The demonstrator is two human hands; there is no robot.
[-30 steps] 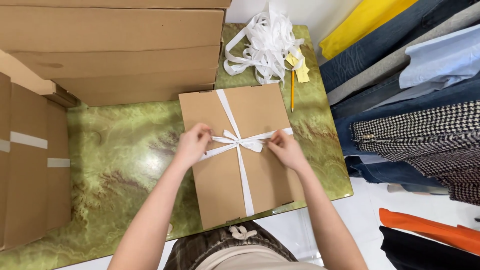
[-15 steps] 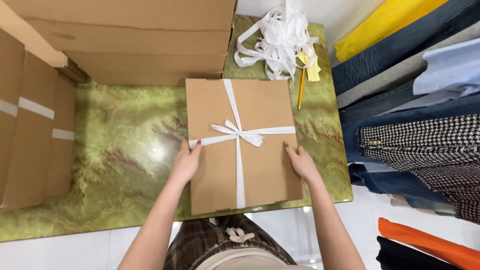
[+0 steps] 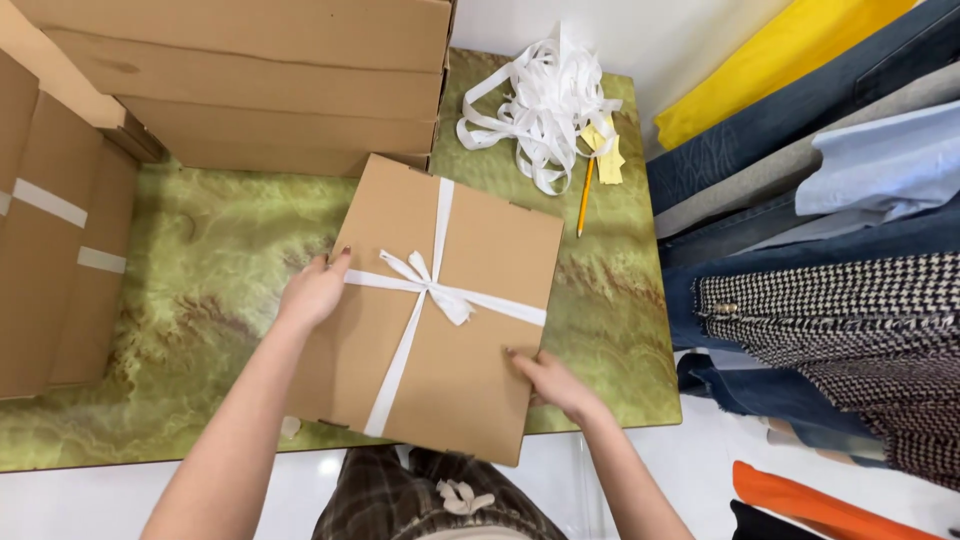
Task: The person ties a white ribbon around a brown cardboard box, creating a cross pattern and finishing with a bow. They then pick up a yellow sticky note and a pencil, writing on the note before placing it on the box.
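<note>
Both hands grip a flat brown cardboard box (image 3: 435, 305) tied crosswise with a white ribbon (image 3: 432, 292). Left hand (image 3: 313, 292) lies flat against the box's left edge, fingers together and thumb on top, just beside the end of the ribbon band that crosses the lid. Right hand (image 3: 548, 380) clamps the opposite side near the lower corner, fingers curled on top, so the box sits between the two hands and touches both. Neither is closer; each meets its own edge.

Its long axis runs away from the person and is tilted, the far end swung to the left, the near end hanging past the edge of the green marbled table (image 3: 190, 300). A small bow sits at the middle of the lid, between the hands.

Beyond the left hand stand large stacked cardboard cartons (image 3: 260, 80). Beyond the right hand lie a loose heap of white ribbon (image 3: 545, 110) and a yellow pencil (image 3: 585, 195). Well to the right of that hand hang folded garments (image 3: 820, 220).
</note>
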